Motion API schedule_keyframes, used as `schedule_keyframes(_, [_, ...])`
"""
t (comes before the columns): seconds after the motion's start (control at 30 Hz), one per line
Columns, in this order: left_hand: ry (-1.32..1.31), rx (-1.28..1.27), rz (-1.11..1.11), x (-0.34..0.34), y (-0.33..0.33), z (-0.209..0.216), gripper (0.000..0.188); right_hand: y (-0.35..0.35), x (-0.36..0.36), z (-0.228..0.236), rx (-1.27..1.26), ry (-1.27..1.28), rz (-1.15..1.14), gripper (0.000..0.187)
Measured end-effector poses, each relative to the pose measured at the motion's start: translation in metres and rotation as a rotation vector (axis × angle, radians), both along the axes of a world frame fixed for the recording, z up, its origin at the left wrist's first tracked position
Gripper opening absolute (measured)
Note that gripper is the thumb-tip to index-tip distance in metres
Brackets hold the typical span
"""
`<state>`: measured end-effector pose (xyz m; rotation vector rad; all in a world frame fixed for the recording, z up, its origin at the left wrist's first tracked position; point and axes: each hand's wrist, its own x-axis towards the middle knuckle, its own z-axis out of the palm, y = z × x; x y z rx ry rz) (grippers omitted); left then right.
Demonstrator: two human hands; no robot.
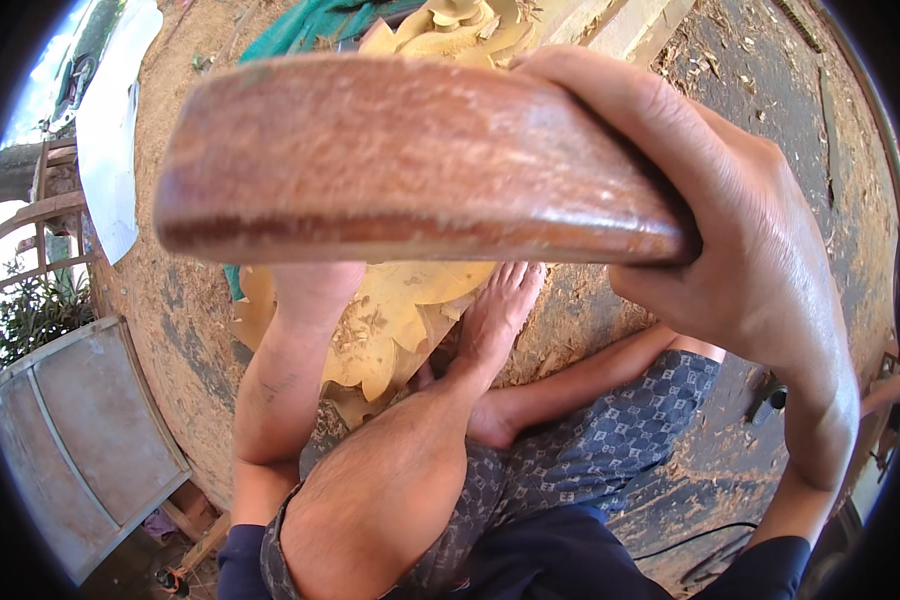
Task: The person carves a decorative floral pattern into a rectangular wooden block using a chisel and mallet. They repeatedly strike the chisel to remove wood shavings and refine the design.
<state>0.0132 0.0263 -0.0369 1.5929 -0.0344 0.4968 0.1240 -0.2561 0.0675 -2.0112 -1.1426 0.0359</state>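
A thick, worn, reddish-brown wooden block [420, 160] fills the upper middle, close to the camera. My right hand [710, 190] grips its right end, with fingers over the top edge and the thumb underneath. Whether the block has a handle cannot be seen. Below its left part, only the heel and wrist of my left hand [315, 285] show; the block hides the fingers. Around and beyond that hand lies a yellowish carved wooden piece [410, 310] with scalloped edges, low by my bare foot [500, 315]. Its curled far part [460, 35] shows above the block.
Wood shavings and dust cover the dark floor [810, 120]. Green cloth [310, 25] and pale boards [630, 35] lie at the far side. A grey panel [90, 430] and a white sheet [110, 130] are at left. A black cable [700, 540] runs at lower right.
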Motion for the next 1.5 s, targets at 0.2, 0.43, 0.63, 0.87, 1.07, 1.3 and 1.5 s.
schedule_keyframes(0.2, [0.074,-0.653,-0.503,0.012,-0.008,0.032,0.031,-0.011,0.006,0.008,-0.168,-0.070,-0.082,0.088])
schedule_keyframes(0.43, [-0.070,-0.214,-0.439,0.020,-0.001,0.055,0.044,-0.013,0.010,0.013,-0.161,-0.090,-0.058,0.088])
schedule_keyframes(0.63, [-0.103,-0.131,-0.306,0.011,-0.001,0.019,0.026,-0.007,0.011,0.016,-0.156,-0.149,0.005,0.087])
schedule_keyframes(0.87, [-0.061,0.421,-0.005,-0.012,0.005,-0.015,0.034,0.005,0.015,0.027,-0.167,-0.186,0.073,0.084])
schedule_keyframes(1.07, [0.014,-0.437,-0.583,0.010,-0.022,0.011,0.063,-0.008,0.011,0.025,-0.157,-0.152,0.054,0.084])
schedule_keyframes(1.3, [-0.012,-0.119,-0.333,0.018,-0.009,0.049,0.043,-0.014,0.013,0.018,-0.145,-0.130,-0.007,0.085])
schedule_keyframes(1.5, [-0.152,-0.156,-0.266,0.023,-0.014,0.041,0.025,-0.014,0.016,0.021,-0.150,-0.130,0.006,0.086])
